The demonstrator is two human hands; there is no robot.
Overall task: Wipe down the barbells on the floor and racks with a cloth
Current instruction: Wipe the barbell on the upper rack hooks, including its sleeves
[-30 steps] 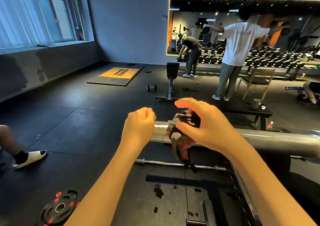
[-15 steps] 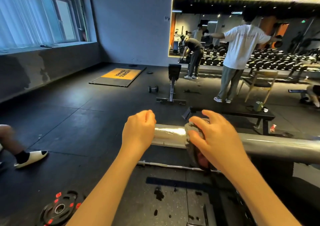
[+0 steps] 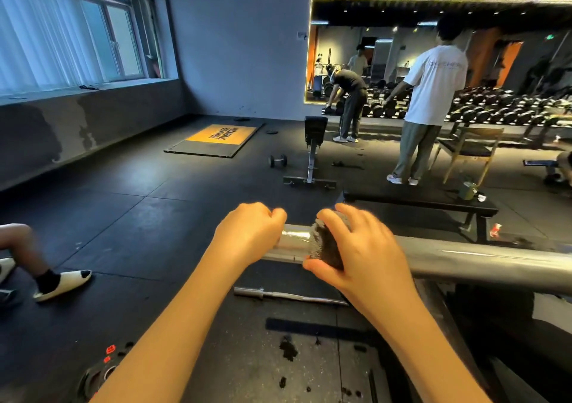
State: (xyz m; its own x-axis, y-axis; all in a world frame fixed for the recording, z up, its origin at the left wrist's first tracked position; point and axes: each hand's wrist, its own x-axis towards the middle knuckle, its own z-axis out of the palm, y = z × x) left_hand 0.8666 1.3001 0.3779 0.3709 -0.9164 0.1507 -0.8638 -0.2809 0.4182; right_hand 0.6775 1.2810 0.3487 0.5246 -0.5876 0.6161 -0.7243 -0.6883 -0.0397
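Raised above the floor (image 3: 123,217), the thick grey steel barbell (image 3: 464,260) looks heavy, stiff and slick; the left hand (image 3: 250,232) grips its end while the right hand (image 3: 362,248) clamps the soft dark cloth (image 3: 325,244) round it.

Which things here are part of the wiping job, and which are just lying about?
Job: cloth in the right hand, pressed around the raised barbell; left hand holding its end; floor barbell.
Lying about: dumbbell, weight plate, bench, chair, red can.
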